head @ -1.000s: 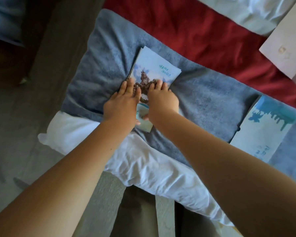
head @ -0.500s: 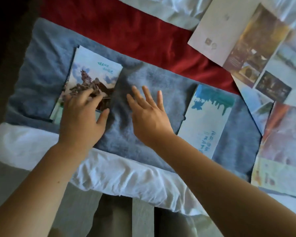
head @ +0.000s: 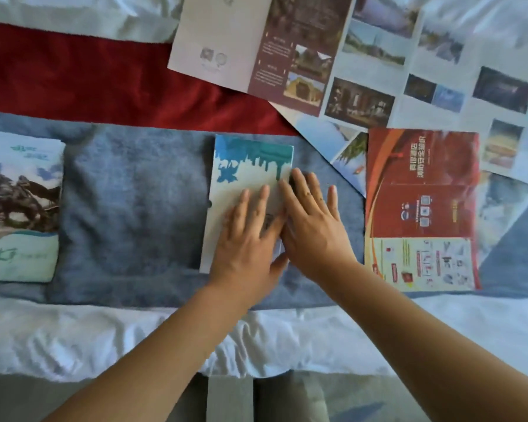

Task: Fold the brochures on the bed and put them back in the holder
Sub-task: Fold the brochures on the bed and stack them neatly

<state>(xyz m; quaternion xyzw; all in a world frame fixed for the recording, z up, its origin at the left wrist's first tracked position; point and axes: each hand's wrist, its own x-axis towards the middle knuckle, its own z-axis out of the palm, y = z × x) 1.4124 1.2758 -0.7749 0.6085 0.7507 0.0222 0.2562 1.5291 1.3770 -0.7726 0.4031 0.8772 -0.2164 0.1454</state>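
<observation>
In the head view, the left hand (head: 247,236) lies flat on the lower half of a folded teal-and-white brochure (head: 244,175) that rests on the blue blanket (head: 134,208) on the bed, its grip released and fingers straight. The right hand (head: 314,223) is just beside it, fingers spread and grasping nothing, palm over the brochure's right edge and, as far as the blur allows, partly on the blanket. A folded horse-statue brochure (head: 22,205) lies well to the left, a red leaflet (head: 421,208) lies just right of the hands, and a large unfolded brochure (head: 287,56) lies beyond, partly over the red blanket (head: 89,80).
</observation>
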